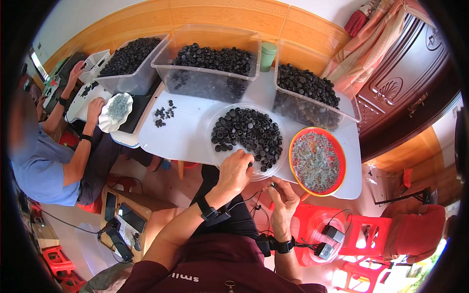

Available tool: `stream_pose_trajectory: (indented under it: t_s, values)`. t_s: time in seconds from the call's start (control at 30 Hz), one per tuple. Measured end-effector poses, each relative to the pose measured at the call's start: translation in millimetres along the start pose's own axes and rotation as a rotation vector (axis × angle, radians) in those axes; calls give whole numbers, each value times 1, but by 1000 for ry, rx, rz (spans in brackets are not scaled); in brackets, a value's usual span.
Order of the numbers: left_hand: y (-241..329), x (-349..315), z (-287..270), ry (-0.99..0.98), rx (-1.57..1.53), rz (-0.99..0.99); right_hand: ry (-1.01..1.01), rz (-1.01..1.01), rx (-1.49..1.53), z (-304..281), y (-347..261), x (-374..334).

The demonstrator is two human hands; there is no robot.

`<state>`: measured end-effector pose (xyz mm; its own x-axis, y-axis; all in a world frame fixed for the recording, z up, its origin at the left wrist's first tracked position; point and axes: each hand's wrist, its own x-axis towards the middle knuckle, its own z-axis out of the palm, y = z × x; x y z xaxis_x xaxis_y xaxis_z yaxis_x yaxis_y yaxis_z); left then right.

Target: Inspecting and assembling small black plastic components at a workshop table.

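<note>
My left hand (235, 172) is closed at the near edge of a clear round tray (211, 146), its fingertips pinching a small black cap (250, 165). Lower and to the right, my right hand (283, 201) is closed in a pinch just off the table's front edge. Something tiny and dark shows at its fingertips, too small to name. Many loose black caps (249, 129) lie heaped in the tray. Right of them stands a red bowl with a yellow rim (343, 168), full of small grey, thin pieces (315, 161).
Three clear bins (210, 90) of black parts line the back, with a green canister (267, 56) between two. Small black pieces (164, 113) lie on the table's left. A co-worker (53, 161) sits at left beside a white scalloped dish (116, 112). Red stools (312, 229) and cables stand at lower right.
</note>
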<state>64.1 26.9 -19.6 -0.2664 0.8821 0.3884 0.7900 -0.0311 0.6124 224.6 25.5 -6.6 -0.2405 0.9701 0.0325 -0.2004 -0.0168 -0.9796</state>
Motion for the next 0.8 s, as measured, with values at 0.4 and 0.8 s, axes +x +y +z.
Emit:
stream_pose_trajectory:
  t_s: [0.4, 0.8]
  values:
    - [-8, -38, -72, -284, -1598, -525, -141, 58, 81, 34, -19, -17]
    - [-2, -58, -86, -235, -1559, -510, -200, -137, -77, 58, -28, -28]
